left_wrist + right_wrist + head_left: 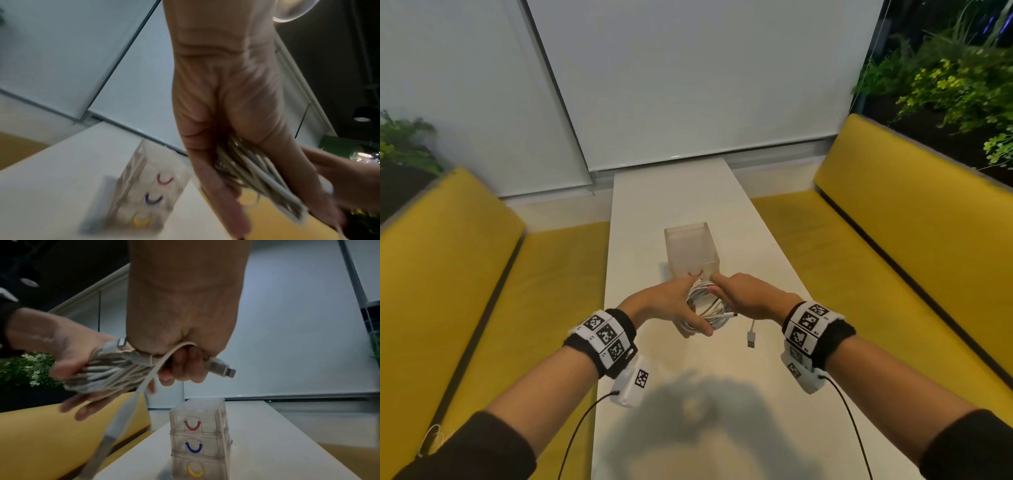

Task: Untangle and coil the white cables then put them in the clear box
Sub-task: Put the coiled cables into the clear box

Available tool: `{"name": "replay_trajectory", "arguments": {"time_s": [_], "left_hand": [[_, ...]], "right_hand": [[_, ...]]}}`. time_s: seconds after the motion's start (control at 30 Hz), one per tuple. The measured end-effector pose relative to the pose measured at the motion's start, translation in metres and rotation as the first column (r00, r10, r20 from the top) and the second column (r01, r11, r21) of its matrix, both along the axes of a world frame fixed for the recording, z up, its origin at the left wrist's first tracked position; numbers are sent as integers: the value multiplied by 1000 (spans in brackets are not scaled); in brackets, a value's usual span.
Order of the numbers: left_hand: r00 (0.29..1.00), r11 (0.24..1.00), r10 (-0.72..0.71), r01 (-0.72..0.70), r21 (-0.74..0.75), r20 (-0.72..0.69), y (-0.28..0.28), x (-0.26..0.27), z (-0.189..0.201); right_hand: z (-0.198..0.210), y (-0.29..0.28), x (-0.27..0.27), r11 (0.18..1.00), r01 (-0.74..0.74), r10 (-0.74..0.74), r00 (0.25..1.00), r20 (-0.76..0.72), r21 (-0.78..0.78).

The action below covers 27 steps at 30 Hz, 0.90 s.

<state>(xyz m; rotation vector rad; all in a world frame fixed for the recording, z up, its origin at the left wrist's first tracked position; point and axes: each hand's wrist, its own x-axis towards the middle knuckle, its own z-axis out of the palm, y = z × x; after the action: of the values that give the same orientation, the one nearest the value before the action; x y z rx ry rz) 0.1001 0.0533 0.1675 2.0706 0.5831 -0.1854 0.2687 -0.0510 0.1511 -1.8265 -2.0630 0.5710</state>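
The clear box (691,250) is standing on the surface (750,246), midway along it; the coiled cables (707,308) are hanging just before it, between the left hand (671,305) and right hand (743,296), benches (893,246) flanking either side

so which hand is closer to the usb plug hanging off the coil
Right. The USB plug dangles just below and inside the right hand, near its wrist. The left hand grips the far side of the white cable coil, further from the plug.
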Motion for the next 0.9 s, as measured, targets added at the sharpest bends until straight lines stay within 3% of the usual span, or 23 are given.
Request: {"name": "replay_trajectory", "arguments": {"time_s": [0.17,0.27,0.33,0.4,0.47,0.57,0.63,0.7,0.9], "left_hand": [[992,992,73,-83,91,106,-13,-1,-14],[991,994,77,-84,66,108,-9,-2,-10],[983,987,158,-156,-23,95,-8,-4,-10],[956,957,278,-267,-113,97,-12,-3,-12],[916,915,385,-363,-177,114,-19,1,-16],[859,856,491,-445,-264,146,-27,5,-23],[833,821,534,-469,-325,148,-29,7,-25],[823,797,550,-465,-386,143,-29,8,-27],[867,829,483,-407,-382,124,-27,8,-28]], "right_hand": [[1,6,-4,996,6,-8,1000,-21,-85],[-4,10,-7,997,61,-67,985,-158,-41],[-10,15,-8,984,176,-173,939,-297,-15],[-17,20,-10,934,357,-318,803,-504,-20],[-23,21,-14,866,488,-403,551,-731,-109],[-28,22,-24,825,450,-444,140,-885,-343],[-30,24,-31,815,369,-459,-60,-886,-447],[-32,27,-36,794,334,-476,-179,-861,-508],[-31,30,-42,722,338,-507,-334,-794,-603]]}}
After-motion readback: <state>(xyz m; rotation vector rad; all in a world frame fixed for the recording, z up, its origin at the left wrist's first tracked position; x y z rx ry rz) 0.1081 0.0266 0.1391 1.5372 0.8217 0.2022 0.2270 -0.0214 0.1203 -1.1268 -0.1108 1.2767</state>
